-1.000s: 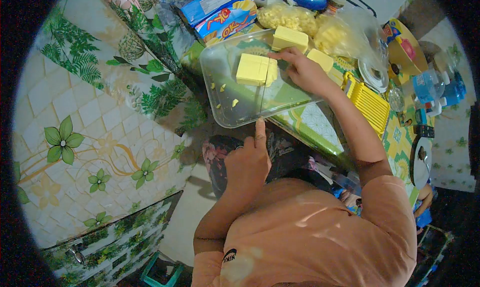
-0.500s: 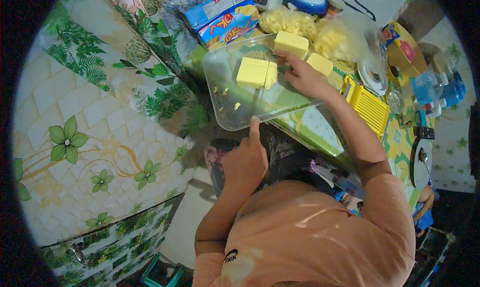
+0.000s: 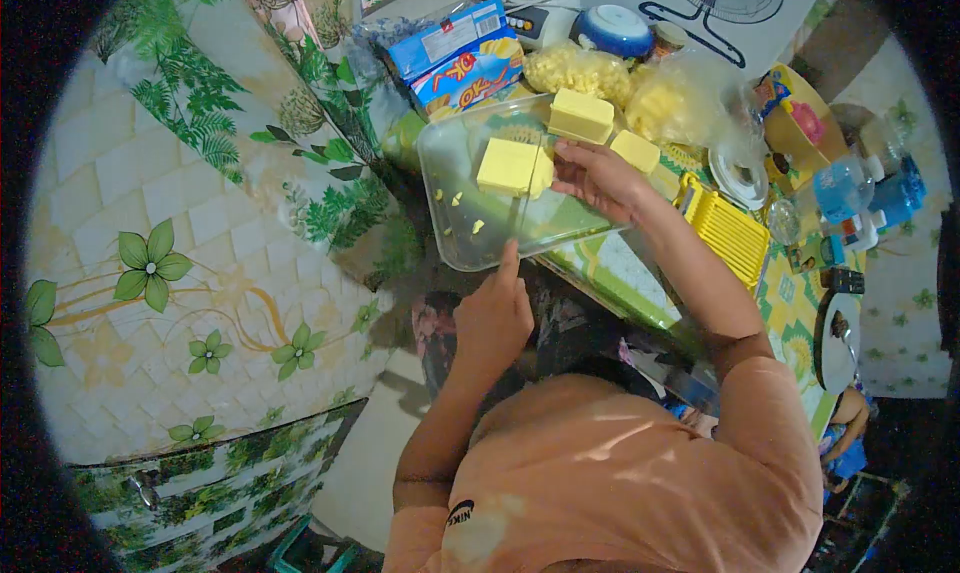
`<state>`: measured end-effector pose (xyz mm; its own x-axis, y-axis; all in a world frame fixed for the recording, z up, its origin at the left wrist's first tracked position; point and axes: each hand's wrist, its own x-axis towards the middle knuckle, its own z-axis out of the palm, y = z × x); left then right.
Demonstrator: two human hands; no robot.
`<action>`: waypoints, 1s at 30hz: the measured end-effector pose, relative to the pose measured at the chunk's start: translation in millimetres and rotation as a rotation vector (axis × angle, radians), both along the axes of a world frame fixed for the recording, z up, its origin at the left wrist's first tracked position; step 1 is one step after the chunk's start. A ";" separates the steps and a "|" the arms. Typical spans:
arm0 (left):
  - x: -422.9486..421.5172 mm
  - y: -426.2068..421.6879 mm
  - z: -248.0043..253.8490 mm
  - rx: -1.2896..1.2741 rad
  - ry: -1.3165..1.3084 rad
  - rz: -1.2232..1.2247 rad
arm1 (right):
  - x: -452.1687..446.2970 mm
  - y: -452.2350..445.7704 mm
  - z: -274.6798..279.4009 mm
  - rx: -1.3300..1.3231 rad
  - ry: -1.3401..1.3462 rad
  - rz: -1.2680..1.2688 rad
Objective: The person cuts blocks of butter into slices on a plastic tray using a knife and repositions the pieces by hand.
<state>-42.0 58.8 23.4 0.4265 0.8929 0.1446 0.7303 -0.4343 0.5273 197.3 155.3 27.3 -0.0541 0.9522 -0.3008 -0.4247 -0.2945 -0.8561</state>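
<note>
A clear plastic tray (image 3: 455, 258) lies at the table's near edge. In it sits a yellow block (image 3: 507, 165), cheese or butter by its look, with a cut slice (image 3: 543, 180) along its right side. My left hand (image 3: 495, 318) is closed below the tray's front rim, index finger stretched forward. From that fingertip a thin line runs to the block, apparently a knife (image 3: 520, 216) seen edge-on; its handle is hidden. My right hand (image 3: 600, 178) has its fingers apart beside the slice; contact is unclear. Another yellow block (image 3: 582, 116) and a smaller yellow piece (image 3: 635, 151) lie beyond it.
Small yellow crumbs (image 3: 478, 226) lie in the tray. Behind stand a blue box (image 3: 465, 68), bags of yellow pieces (image 3: 575, 70) and a blue bowl (image 3: 612, 30). Rightward are a yellow slotted grater-like tool (image 3: 728, 233), a plastic bottle (image 3: 840, 191) and a plate (image 3: 836, 348).
My right hand has drawn back from the far yellow block toward the slice, and its fingers have curled. My left hand stays at the tray's rim. The whole view has shifted slightly.
</note>
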 end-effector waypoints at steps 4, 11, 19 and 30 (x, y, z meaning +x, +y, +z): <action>-0.2 -8.4 8.5 -0.028 -0.097 0.019 | 0.2 0.7 0.6 -0.037 0.071 0.090; 5.8 -12.4 -5.2 -0.017 -0.069 -0.010 | -17.9 -7.2 1.2 0.010 0.255 0.077; 9.1 -16.5 -11.4 0.070 -0.051 -0.032 | -22.2 -9.0 0.5 0.019 0.176 0.062; 13.4 -14.8 2.1 0.071 0.054 -0.050 | -21.6 -10.5 1.4 -0.007 0.227 0.037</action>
